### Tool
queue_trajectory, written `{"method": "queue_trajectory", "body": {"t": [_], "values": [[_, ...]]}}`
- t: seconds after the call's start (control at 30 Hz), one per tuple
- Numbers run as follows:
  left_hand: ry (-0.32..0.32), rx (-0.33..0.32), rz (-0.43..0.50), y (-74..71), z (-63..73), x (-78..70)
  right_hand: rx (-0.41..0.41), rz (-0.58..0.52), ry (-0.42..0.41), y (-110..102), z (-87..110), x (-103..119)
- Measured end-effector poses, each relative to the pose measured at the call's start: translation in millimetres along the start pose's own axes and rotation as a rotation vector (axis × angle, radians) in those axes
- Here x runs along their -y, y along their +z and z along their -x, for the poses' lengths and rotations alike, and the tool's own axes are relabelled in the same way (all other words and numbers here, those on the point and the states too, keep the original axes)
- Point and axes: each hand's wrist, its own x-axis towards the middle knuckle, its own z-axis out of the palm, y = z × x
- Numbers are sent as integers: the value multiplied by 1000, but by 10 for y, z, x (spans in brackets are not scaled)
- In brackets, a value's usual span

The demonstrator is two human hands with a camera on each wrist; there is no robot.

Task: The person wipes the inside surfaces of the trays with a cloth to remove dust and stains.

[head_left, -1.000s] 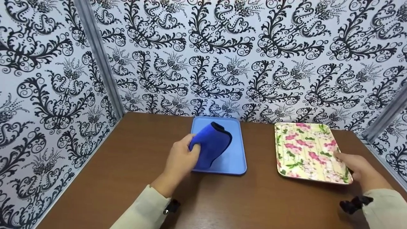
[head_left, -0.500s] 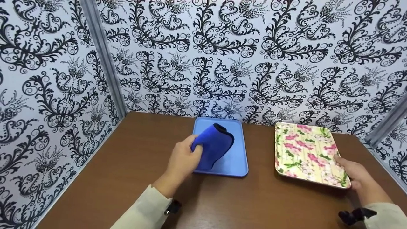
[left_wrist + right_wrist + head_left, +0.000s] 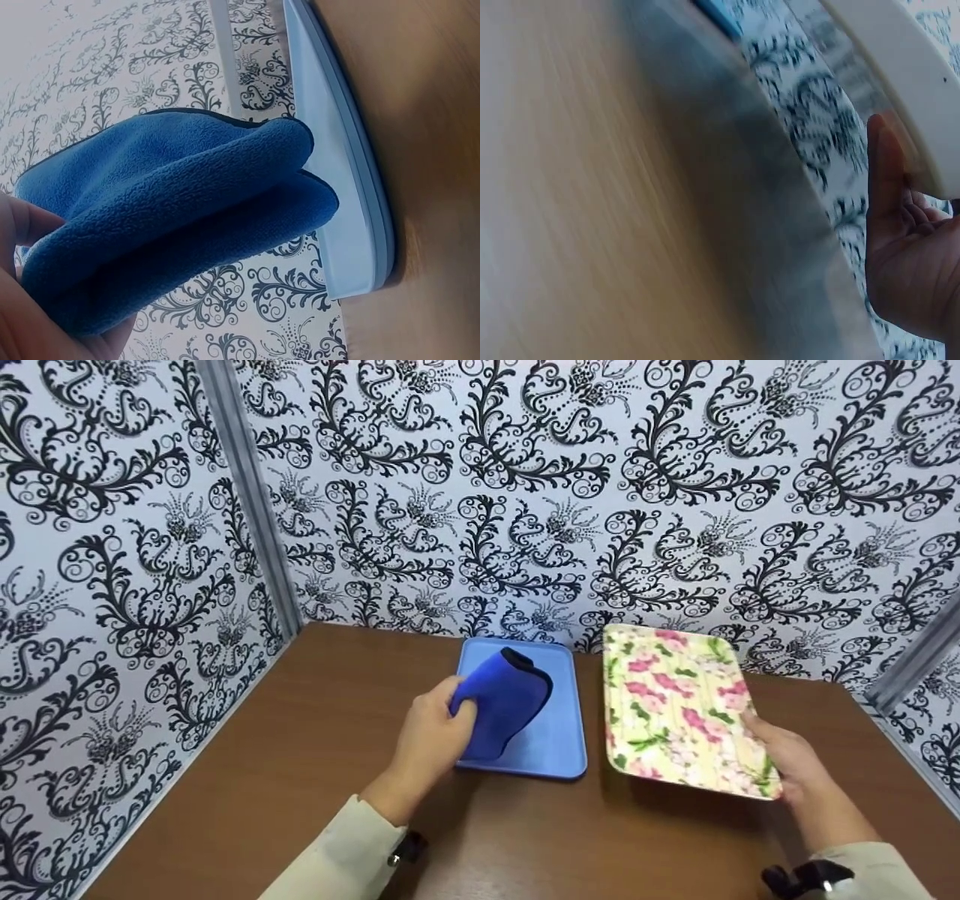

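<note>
A folded blue cloth [image 3: 501, 706] with black edging is pinched in my left hand [image 3: 431, 739], held up over the light blue tray [image 3: 559, 739]. In the left wrist view the cloth [image 3: 172, 202] shows its fold, with thumb and fingers at one end. My right hand [image 3: 795, 772] grips the right edge of a flower-patterned tray [image 3: 679, 712], thumb on top. That tray is raised off the table and slightly tilted. From the right wrist view, the tray's pale side [image 3: 907, 75] shows, with the right hand [image 3: 915, 247] at its edge.
The brown wooden table [image 3: 337, 720] runs back to a wall [image 3: 525, 510] with black scroll-patterned paper. A second papered wall [image 3: 127, 607] stands along the left side. Dark straps sit on both wrists.
My right hand has lifted the flower-patterned tray and carried it left, closer to the light blue tray. My left hand and the cloth stay nearly in place.
</note>
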Motion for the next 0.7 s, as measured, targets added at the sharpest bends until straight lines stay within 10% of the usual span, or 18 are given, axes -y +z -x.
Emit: {"method": "queue_trajectory", "body": {"t": [0.5,0.7], "values": [[-111,-77,81,58,-98,-72,-21,-44,-25,493,69,-251],[-51,-129,18,167,-319,-233,-31,-63,-73,652,103,-235]]}}
